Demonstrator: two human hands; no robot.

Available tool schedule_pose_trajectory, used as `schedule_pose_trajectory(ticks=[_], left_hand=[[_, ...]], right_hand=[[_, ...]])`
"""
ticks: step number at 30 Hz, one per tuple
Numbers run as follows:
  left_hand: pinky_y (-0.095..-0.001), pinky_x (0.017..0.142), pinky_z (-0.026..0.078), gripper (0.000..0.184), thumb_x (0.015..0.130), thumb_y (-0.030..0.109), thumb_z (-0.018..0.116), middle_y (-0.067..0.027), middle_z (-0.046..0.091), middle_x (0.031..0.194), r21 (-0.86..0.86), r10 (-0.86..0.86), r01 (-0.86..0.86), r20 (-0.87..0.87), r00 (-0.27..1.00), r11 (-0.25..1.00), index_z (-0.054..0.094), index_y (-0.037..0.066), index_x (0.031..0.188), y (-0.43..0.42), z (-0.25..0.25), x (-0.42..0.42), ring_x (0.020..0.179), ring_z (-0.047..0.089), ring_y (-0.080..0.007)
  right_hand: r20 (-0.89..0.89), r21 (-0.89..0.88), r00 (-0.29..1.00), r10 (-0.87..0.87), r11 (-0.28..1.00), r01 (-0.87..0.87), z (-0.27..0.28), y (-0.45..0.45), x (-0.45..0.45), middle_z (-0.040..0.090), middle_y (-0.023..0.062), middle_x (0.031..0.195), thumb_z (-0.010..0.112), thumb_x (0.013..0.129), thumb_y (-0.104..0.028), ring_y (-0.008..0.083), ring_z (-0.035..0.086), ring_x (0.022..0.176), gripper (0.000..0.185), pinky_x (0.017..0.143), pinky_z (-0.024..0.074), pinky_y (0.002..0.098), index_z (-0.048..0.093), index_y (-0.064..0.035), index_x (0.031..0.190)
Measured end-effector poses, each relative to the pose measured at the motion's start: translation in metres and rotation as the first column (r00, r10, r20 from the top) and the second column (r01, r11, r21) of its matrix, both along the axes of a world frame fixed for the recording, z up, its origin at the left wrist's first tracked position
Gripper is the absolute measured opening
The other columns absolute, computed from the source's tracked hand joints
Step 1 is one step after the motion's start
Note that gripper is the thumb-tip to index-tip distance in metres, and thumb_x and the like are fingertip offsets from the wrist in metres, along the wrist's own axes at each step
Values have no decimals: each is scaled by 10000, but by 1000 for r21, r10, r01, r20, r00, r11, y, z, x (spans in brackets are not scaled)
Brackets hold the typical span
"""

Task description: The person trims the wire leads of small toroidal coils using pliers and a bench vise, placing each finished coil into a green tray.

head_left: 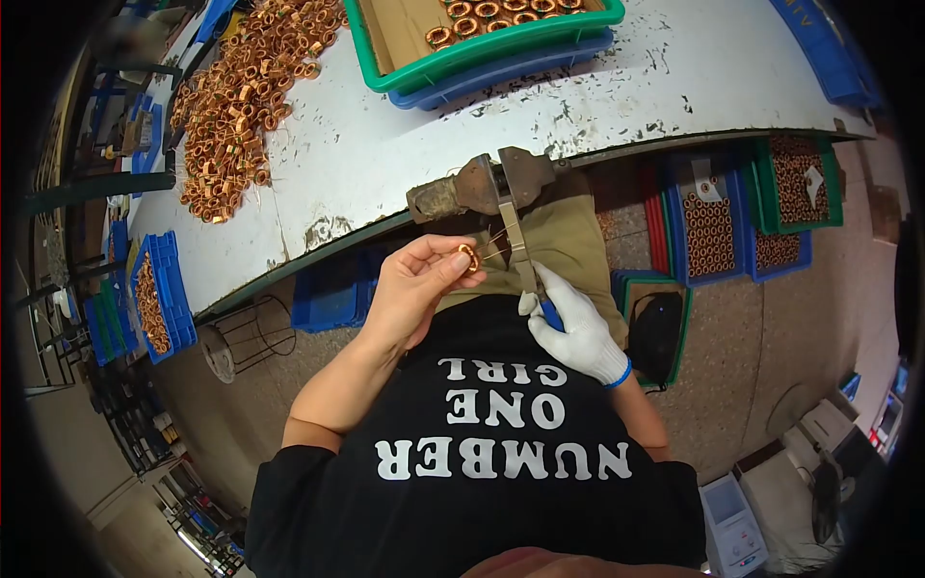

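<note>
Between the thumb and fingers of my bare left hand [424,284] is a small copper-wound ring coil [468,256]. Thin wire leads stick out of the coil toward the right. My right hand [578,332], in a white glove, is closed around a tool with a blue handle [551,314] and a long flat metal part [515,231]. The tool's far end reaches up to the jaws of a rusty vise [496,183] at the table edge. I cannot tell the tool's exact kind, or whether the vise grips it. The wire leads lie close to the flat metal.
A heap of copper coils [231,125] covers the table's left part. A green tray [487,63] with coils in rows sits on a blue one at the back. Blue and green crates [718,275] of coils stand at right below the table. A blue bin [178,289] stands at left.
</note>
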State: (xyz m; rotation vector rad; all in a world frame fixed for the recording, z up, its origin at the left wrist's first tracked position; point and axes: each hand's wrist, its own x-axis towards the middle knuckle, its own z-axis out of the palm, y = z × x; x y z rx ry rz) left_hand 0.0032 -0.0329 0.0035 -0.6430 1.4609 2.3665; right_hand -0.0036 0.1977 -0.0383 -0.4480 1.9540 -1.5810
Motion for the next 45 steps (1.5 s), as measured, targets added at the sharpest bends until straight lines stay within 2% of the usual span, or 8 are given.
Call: schedule_pose_trajectory(ticks=[14,19,23,28,33,39,43,45], left_hand=[[-252,843,548,286,900,-34,624,-140,677,1093,-114,-56,47,-75,996,992,611,-51,1185,27,22,-14,911,663,-158],[-211,869,534,351,874,-71,654,-136,685,1093,-192,-76,37,-202,976,981,598,-48,1220,27,14,-11,946,665,-137],[-211,871,532,374,864,-83,660,-134,685,1092,-231,-62,14,-199,978,973,590,-46,1230,29,13,-10,946,663,-137],[-208,865,532,357,866,-82,659,-133,682,1094,-232,-74,26,-203,976,972,588,-47,1214,27,12,-10,949,660,-134],[-208,859,533,333,867,-80,662,-127,679,1086,-213,-55,0,-249,967,977,587,-46,1190,29,12,-12,944,659,-131],[-209,858,535,334,861,-89,663,-132,674,1088,-267,-72,-1,-265,961,964,580,-46,1182,31,12,-9,951,656,-131],[-215,864,538,348,850,-104,667,-141,669,1092,-284,-91,12,-268,959,959,573,-51,1181,31,16,-10,959,655,-139],[-216,865,538,348,849,-108,665,-143,668,1094,-276,-109,34,-260,959,961,571,-51,1180,29,17,-12,961,655,-141]], right_hand=[[4,-17,999,-41,999,41,5,7,3,611,77,922,533,763,45,217,586,808,639,772,473,301,420,-11,1389],[-366,85,926,-95,987,135,36,13,-6,588,106,885,561,720,42,247,561,744,671,717,471,320,442,-5,1378],[-765,196,643,-24,943,269,58,11,-27,552,112,836,597,683,23,259,505,654,685,618,447,338,469,8,1357],[-751,363,643,150,908,211,71,5,-42,526,84,806,630,678,-8,237,448,597,683,561,408,337,478,26,1343],[-808,357,549,215,920,165,64,4,-26,532,76,810,634,686,-12,228,476,611,684,585,430,326,475,11,1350],[-599,200,801,6,969,142,37,21,-13,574,78,870,611,709,6,214,542,676,668,656,464,305,468,-4,1362],[-73,-216,984,-162,966,143,33,9,-14,595,78,847,553,713,93,183,571,735,626,692,469,265,491,25,1332],[-49,-198,987,-151,970,139,32,15,-10,597,77,857,549,716,94,177,573,741,624,693,468,264,490,24,1333]])
